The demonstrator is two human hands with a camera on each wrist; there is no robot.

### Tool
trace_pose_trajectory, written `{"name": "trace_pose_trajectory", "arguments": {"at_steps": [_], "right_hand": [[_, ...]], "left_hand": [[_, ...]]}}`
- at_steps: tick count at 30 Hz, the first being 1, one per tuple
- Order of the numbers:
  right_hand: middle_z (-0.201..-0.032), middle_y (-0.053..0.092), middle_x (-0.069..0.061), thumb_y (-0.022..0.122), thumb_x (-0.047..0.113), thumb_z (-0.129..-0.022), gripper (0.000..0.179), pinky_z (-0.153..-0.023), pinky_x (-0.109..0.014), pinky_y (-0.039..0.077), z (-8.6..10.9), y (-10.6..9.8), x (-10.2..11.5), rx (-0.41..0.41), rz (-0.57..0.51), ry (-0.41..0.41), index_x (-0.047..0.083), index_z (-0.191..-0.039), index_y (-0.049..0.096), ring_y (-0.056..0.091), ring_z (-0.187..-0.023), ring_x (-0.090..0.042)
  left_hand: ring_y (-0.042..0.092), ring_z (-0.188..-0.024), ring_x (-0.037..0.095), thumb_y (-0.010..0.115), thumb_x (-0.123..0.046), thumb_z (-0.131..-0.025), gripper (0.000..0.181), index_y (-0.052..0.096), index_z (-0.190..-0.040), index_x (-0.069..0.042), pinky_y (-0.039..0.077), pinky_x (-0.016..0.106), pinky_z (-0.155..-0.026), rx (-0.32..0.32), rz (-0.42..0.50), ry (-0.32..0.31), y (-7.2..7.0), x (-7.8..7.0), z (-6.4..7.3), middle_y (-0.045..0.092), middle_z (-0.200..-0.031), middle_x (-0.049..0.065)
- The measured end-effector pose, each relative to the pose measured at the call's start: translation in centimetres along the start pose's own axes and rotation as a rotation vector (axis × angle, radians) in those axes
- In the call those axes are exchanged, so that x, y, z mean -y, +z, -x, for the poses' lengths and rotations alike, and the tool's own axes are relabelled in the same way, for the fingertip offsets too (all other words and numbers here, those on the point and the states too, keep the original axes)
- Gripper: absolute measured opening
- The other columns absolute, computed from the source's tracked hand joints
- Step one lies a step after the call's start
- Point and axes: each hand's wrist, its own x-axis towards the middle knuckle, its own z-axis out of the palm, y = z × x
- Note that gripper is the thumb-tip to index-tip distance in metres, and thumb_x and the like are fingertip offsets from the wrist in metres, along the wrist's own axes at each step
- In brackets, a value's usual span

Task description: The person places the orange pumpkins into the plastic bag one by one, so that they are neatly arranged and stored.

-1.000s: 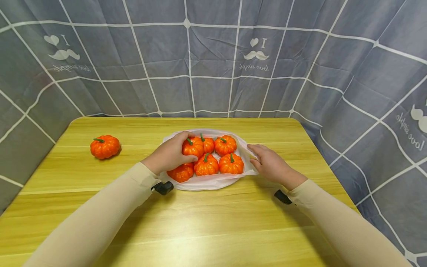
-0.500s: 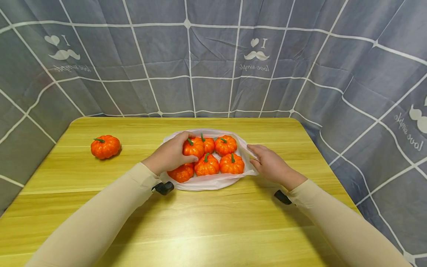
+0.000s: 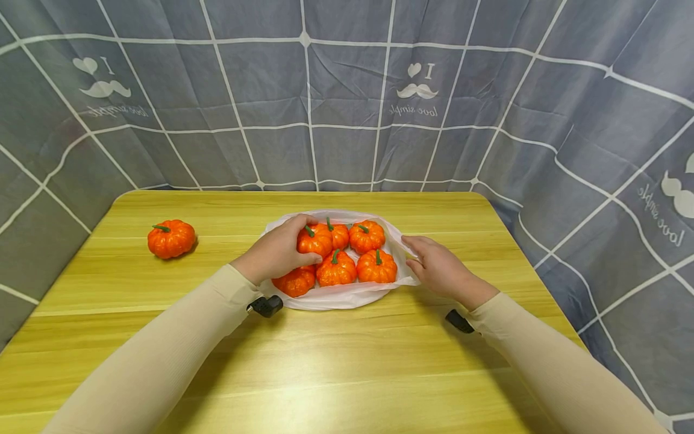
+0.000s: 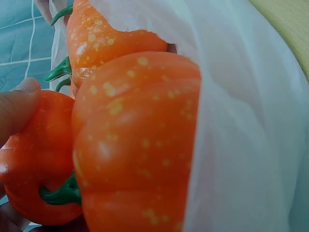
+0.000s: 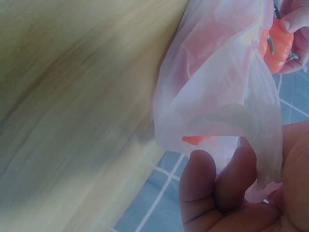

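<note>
A thin white plastic bag (image 3: 347, 298) lies spread with its mouth upward in the middle of the table. Several small orange pumpkins with green stems sit inside, among them a front right pumpkin (image 3: 376, 267). My left hand (image 3: 273, 250) grips a pumpkin (image 3: 314, 240) at the bag's left side, thumb on its near face. In the left wrist view this held pumpkin (image 4: 41, 154) rests beside a larger-looking, yellow-speckled pumpkin (image 4: 140, 140). At the bag's right end my right hand (image 3: 441, 265) pinches the plastic; the right wrist view shows the bag's handle (image 5: 265, 130) between thumb and fingers.
A lone pumpkin (image 3: 170, 239) stands on the wooden table (image 3: 347, 361) at the far left, outside the bag. Grey curtain (image 3: 347, 90) with white grid lines hangs behind the table and along both sides.
</note>
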Motion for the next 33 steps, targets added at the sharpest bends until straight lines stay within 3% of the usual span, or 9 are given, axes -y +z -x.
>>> {"name": "trace_pose_trajectory", "arguments": {"at_steps": [33], "right_hand": [[-0.153, 0.054, -0.028, 0.062, 0.01, -0.104, 0.054, -0.118, -0.06, 0.042, 0.19, -0.25, -0.05, -0.009, 0.005, -0.013, -0.005, -0.154, 0.046, 0.051, -0.142, -0.046]], "left_hand": [[0.058, -0.13, 0.034, 0.088, -0.031, -0.087, 0.076, 0.048, -0.149, -0.012, 0.046, 0.054, -0.116, 0.008, 0.017, -0.008, -0.17, 0.01, -0.08, 0.058, -0.144, 0.012]]}}
